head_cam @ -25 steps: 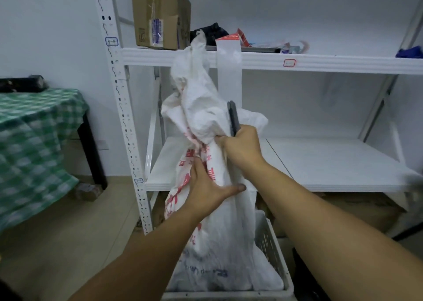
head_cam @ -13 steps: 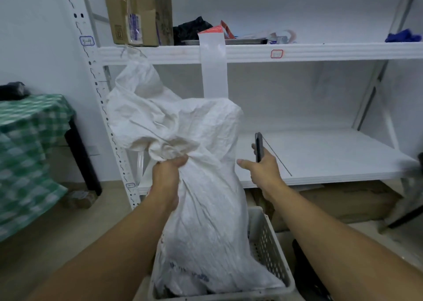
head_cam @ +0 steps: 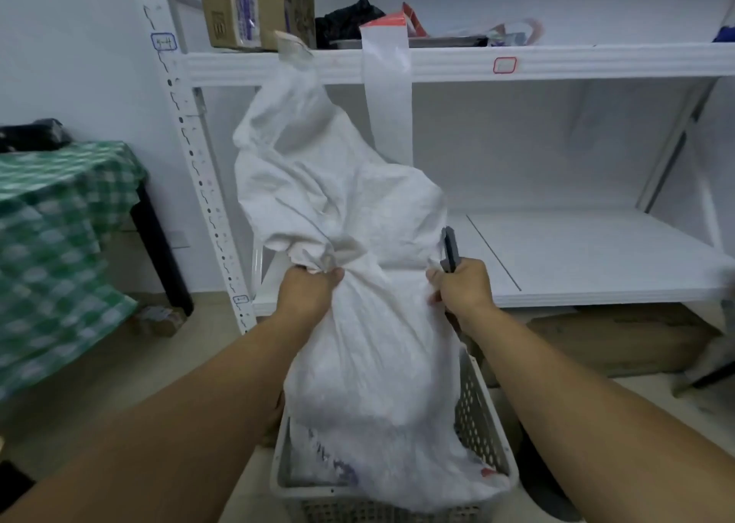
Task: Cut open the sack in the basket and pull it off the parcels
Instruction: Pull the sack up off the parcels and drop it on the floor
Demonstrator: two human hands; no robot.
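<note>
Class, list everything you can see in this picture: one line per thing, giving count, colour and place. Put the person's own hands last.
Sack: one, white, standing up out of the basket.
Basket: one, pale perforated plastic, on the floor at bottom centre.
Cutter: one, dark, upright in the right hand.
Shelving rack: one, white, behind the sack.
Cardboard box: one, brown, top shelf, left.
Hanging strip: one, white, draped off the top shelf.
Checked cloth: one, green and white, over a table at left.
Left hand: grip bunching the sack.
Right hand: grip on the cutter, at the sack's edge.
</note>
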